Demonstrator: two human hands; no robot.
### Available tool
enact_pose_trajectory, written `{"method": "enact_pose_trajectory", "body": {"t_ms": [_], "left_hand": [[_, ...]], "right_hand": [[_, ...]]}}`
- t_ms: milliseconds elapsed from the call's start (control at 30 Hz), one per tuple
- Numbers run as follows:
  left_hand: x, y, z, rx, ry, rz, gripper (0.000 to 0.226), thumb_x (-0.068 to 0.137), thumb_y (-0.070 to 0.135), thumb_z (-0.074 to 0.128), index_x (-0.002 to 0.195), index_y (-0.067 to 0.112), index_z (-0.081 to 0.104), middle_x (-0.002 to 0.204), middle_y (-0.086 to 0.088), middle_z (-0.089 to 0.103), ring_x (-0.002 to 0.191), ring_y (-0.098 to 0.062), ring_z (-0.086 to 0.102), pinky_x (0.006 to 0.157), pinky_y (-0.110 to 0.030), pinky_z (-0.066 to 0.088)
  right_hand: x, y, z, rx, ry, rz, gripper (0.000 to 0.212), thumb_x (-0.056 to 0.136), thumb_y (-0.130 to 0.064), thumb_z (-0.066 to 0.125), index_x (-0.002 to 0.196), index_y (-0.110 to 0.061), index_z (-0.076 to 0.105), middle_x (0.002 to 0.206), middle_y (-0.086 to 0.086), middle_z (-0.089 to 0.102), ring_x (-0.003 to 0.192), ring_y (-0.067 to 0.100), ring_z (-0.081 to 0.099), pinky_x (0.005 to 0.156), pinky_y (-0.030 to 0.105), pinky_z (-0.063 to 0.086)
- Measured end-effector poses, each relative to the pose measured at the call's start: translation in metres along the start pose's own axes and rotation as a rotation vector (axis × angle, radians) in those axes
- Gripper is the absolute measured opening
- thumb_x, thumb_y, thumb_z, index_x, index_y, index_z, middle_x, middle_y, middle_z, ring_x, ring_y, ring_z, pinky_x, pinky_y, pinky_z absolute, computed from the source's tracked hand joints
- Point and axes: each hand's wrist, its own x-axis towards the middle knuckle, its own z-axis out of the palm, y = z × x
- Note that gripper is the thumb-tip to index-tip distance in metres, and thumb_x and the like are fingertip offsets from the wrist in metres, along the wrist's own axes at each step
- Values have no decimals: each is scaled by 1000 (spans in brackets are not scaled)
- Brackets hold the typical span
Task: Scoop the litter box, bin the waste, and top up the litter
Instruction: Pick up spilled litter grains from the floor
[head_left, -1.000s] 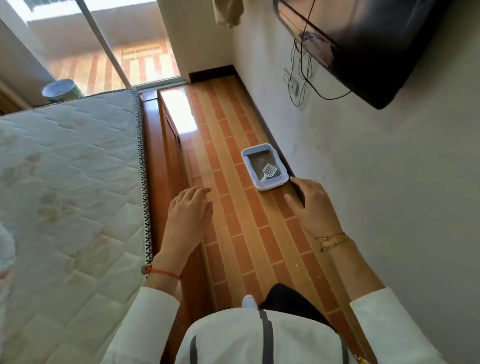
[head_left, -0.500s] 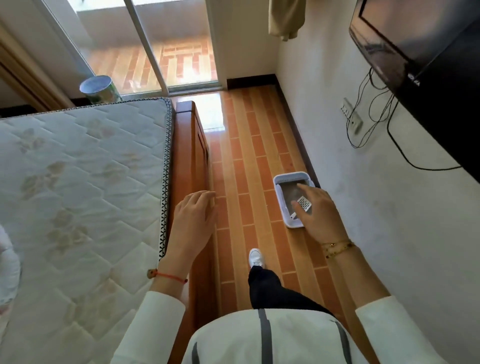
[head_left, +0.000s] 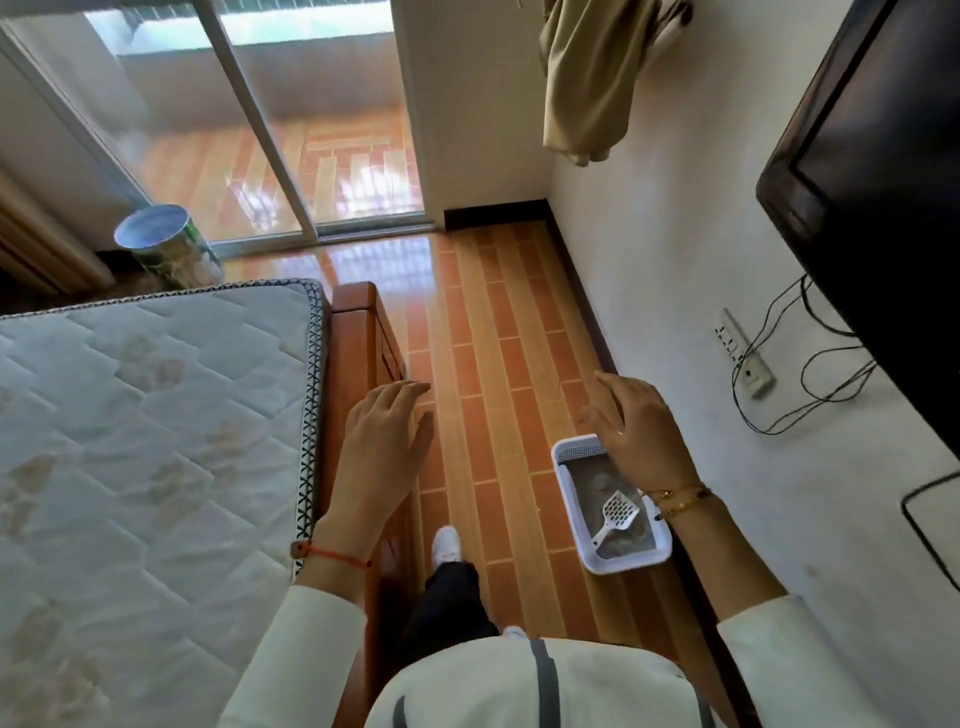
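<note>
Litter box (head_left: 571, 525) sits on the floor against the wall, long axis along it; its scoop (head_left: 615, 514) lies inside, handle toward us. Our right hand (head_left: 636, 431), fingers relaxed and empty, hovers above it, nearer than our equally empty left hand (head_left: 382, 441).

Bright daylight through glass door (head_left: 249, 130); glare streak on floor (head_left: 483, 364) near threshold. Wide-angle bending at edges. Slight softness overall.
</note>
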Motion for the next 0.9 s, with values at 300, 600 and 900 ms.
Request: {"method": "enact_pose_trajectory", "body": {"t_ms": [300,600,900], "left_hand": [[210,-55,32,4,-145,194,33,94,24,52,127,21,55,127,2,59,120,-22,51,102,-43,42],[397,-66,53,44,-279,438,35,97,28,51,131,22,54,133,1,56,127,-20,48,110,-42,36],[494,-31,108,53,-401,586,35,97,28,51,131,20,55,133,1,57,126,-19,49,110,-41,33]], "right_hand": [[150,2,34,10,147,210,44,92,-24,60,132,-6,53,128,15,59,123,29,50,98,33,40],[264,-9,49,1,307,399,44,91,-22,61,132,-6,53,127,15,59,123,29,50,100,34,41],[309,36,55,-33,364,577,45,92,-27,59,132,-8,52,129,14,58,124,26,50,98,31,42]]}}
